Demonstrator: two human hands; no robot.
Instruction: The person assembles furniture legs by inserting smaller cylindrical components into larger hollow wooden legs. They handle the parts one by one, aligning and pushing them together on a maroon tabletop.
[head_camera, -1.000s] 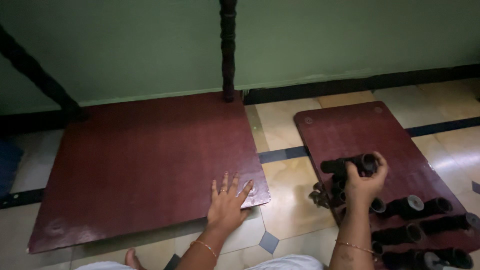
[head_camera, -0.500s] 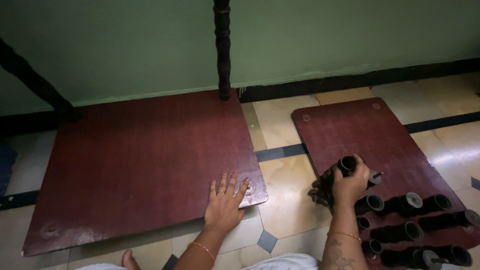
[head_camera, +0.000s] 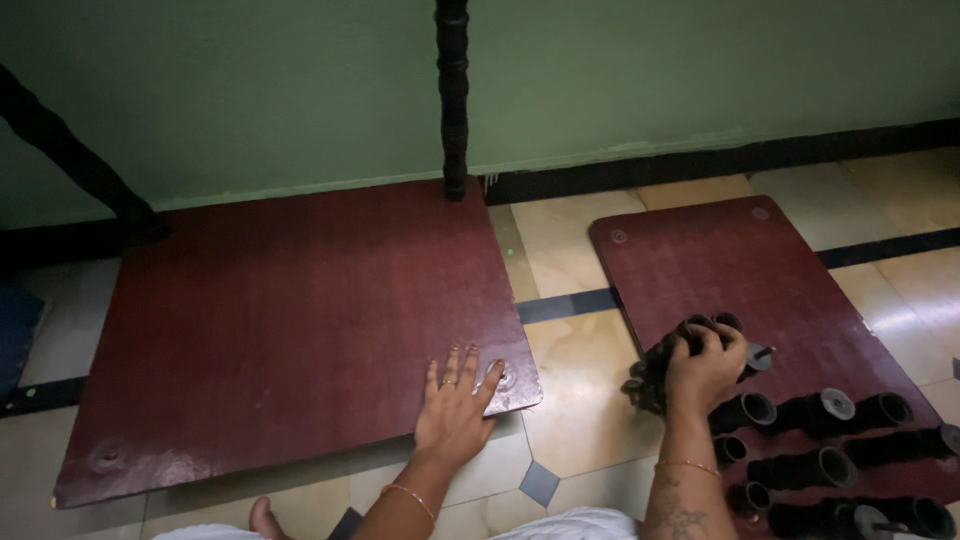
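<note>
- Your right hand is curled palm-down over a cluster of dark, tube-shaped cylindrical pieces, fingers wrapped round the top of the bundle in a closed grasp; the wrist, with a thin bangle on it, runs straight back toward you at 6 o'clock.
- That cluster sits at the near-left edge of the smaller dark red rectangular board, partly overhanging the floor.
- From 3 to 5 o'clock of that hand, more black cylindrical pieces lie in rows on the same board, their open round ends facing left.
- Your left hand lies flat, palm down, fingers spread and pointing to 12 o'clock, pressing on the near-right corner of the large dark red square board; it grips nothing.
- A small round metal fitting shows on that corner, just beside your fingertips.
- A black turned wooden post stands at the large board's far edge, at 12 o'clock, against the green wall.
- Both boards rest on the beige tiled floor, with a strip of tile between them.
</note>
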